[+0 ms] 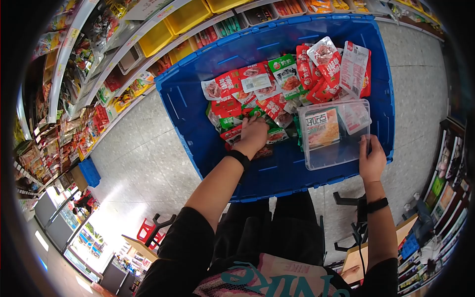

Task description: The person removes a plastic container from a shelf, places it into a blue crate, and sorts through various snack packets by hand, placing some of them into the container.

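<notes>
A blue crate (267, 178) lies in front of me, partly filled with red and green snack packets (269, 86). My left hand (254, 133) is down among the packets at the near left of the pile. Its fingers curl around a snack packet, though the fingertips are partly hidden. On the right, my right hand (372, 161) grips the near right corner of a transparent plastic box (331, 153). The box is tilted over the crate's right part, and a label with a food picture (322, 127) shows at its left side. Several red packets (354, 69) lie just beyond it.
Shelves of packaged snacks (99, 106) curve along the left and far side, with yellow bins (188, 20) at the back. A red stool (148, 232) stands at lower left. More shelving (440, 173) is on the right, above a tiled floor (415, 84).
</notes>
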